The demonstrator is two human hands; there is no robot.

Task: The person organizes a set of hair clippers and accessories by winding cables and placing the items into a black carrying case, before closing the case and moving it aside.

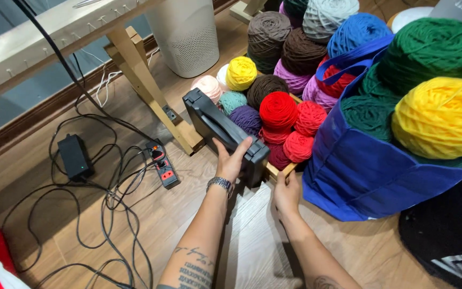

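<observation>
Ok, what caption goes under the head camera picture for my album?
Left hand grips a dark plastic case standing beside a wooden crate of yarn balls, right hand at the crate's corner.

The dark grey moulded plastic case point(225, 131) looks matt and lightly textured. The round balls of red wool yarn point(278, 111) are fuzzy and soft. The blue woven cloth bag point(359, 176) has a faint sheen. The brown wood-plank floor point(252, 241) is smooth and semi-glossy, and the silver metal wristwatch point(220, 184) shines.
</observation>
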